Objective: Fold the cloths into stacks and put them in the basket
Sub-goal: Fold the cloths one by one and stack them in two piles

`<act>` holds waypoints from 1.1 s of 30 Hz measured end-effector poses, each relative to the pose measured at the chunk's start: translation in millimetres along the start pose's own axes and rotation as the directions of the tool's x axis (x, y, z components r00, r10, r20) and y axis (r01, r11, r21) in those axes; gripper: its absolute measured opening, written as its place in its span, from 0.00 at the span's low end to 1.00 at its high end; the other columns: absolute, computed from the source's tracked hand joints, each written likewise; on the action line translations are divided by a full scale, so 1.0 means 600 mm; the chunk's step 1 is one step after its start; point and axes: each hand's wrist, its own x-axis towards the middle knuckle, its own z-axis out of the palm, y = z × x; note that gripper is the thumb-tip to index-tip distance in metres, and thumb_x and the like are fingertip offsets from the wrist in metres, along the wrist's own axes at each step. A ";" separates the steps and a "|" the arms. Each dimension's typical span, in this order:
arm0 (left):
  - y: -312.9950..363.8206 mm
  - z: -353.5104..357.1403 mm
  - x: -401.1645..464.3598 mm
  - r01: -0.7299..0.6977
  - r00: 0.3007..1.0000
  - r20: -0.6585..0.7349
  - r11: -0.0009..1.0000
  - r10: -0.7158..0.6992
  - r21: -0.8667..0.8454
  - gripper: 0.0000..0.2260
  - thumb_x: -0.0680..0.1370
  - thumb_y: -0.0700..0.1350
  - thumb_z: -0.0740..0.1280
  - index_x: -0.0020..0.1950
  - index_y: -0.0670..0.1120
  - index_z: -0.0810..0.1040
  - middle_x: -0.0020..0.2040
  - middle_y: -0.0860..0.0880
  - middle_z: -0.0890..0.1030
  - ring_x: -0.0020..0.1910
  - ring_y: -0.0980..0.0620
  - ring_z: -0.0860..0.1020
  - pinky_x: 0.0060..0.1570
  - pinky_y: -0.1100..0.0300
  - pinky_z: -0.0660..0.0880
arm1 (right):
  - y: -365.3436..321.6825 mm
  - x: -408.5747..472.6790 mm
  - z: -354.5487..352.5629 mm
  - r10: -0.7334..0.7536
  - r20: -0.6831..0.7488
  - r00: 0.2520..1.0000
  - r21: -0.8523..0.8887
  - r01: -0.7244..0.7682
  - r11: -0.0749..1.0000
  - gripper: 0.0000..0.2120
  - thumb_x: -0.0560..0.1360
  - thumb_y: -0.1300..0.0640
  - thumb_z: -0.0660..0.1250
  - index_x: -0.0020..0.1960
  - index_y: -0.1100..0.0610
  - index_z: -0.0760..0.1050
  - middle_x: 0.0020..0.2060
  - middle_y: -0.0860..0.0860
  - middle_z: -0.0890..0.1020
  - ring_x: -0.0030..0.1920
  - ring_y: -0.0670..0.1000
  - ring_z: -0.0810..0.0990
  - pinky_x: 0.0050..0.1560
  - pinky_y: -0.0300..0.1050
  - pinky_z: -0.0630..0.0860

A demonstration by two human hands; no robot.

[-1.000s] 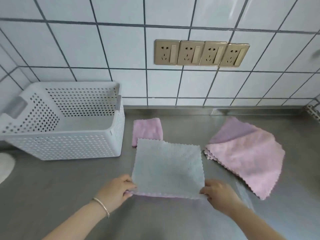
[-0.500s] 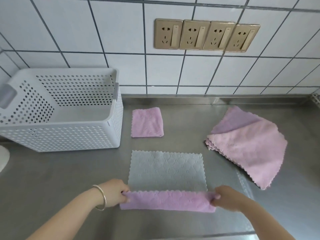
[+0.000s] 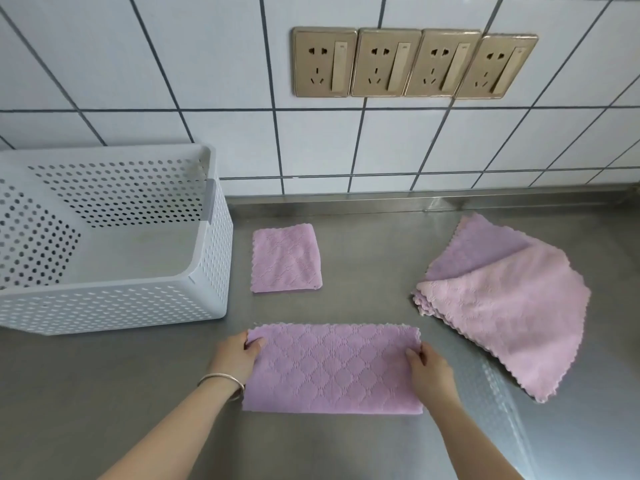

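A purple cloth (image 3: 332, 368) lies folded in half as a wide rectangle on the steel counter in front of me. My left hand (image 3: 239, 355) pinches its far left corner, and my right hand (image 3: 427, 370) holds its far right corner. Behind it lies a small folded purple cloth (image 3: 285, 258). A fanned pile of unfolded pink and purple cloths (image 3: 509, 299) sits at the right. The white perforated basket (image 3: 114, 306) stands at the left with nothing visible inside.
The tiled wall runs along the back with a row of gold sockets (image 3: 412, 62). The steel counter (image 3: 363, 237) shows bare metal between the cloths and in front of the basket.
Both hands carried the cloth's near edge away from me over its grey face, folding it in half so the purple side now shows on top.
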 end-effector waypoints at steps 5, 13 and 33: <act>0.003 0.016 0.021 0.013 1.000 -0.014 0.997 -0.012 0.078 0.10 0.77 0.45 0.63 0.53 0.41 0.80 0.52 0.40 0.82 0.52 0.41 0.79 0.47 0.58 0.70 | 0.001 0.017 0.010 0.029 -0.067 0.997 -0.089 -0.035 0.995 0.12 0.78 0.55 0.60 0.36 0.55 0.67 0.36 0.55 0.76 0.41 0.57 0.74 0.38 0.46 0.67; 0.006 0.019 0.029 0.038 0.999 -0.031 0.977 -0.032 0.211 0.11 0.76 0.49 0.61 0.50 0.44 0.78 0.50 0.39 0.82 0.50 0.40 0.78 0.50 0.55 0.75 | -0.013 0.020 0.015 0.067 -0.094 0.993 -0.132 -0.079 0.988 0.11 0.77 0.50 0.61 0.53 0.56 0.75 0.48 0.54 0.81 0.50 0.58 0.77 0.42 0.44 0.68; 0.056 0.154 -0.053 -0.703 0.710 0.582 0.371 0.396 0.606 0.37 0.66 0.72 0.52 0.71 0.57 0.60 0.75 0.49 0.58 0.76 0.45 0.40 0.67 0.40 0.42 | 0.041 -0.067 0.021 0.236 0.006 0.972 -0.363 -0.218 0.906 0.10 0.69 0.50 0.59 0.43 0.52 0.78 0.48 0.52 0.80 0.51 0.54 0.77 0.51 0.45 0.75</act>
